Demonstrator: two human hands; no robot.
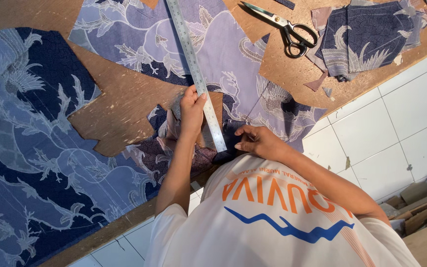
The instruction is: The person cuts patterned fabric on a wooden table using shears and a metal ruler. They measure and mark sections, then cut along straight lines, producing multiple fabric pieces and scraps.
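While the left hand (192,110) presses its fingers (199,99) flat on the stiff steel ruler (196,74), the right hand (258,142), just beside its lower end, pinches narrow on the soft, light patterned cloth (233,54), which probably slides easily on the wooden tabletop (124,99).

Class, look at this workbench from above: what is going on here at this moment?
A person in a white shirt bends over a wooden table strewn with blue and lilac patterned fabric. The left hand presses a long metal ruler down across a lilac fabric piece. The right hand rests fingertips-down on the cloth near the ruler's near end; whether it holds a marker cannot be made out. Scissors lie untouched at the far side, beside a pile of fabric scraps.
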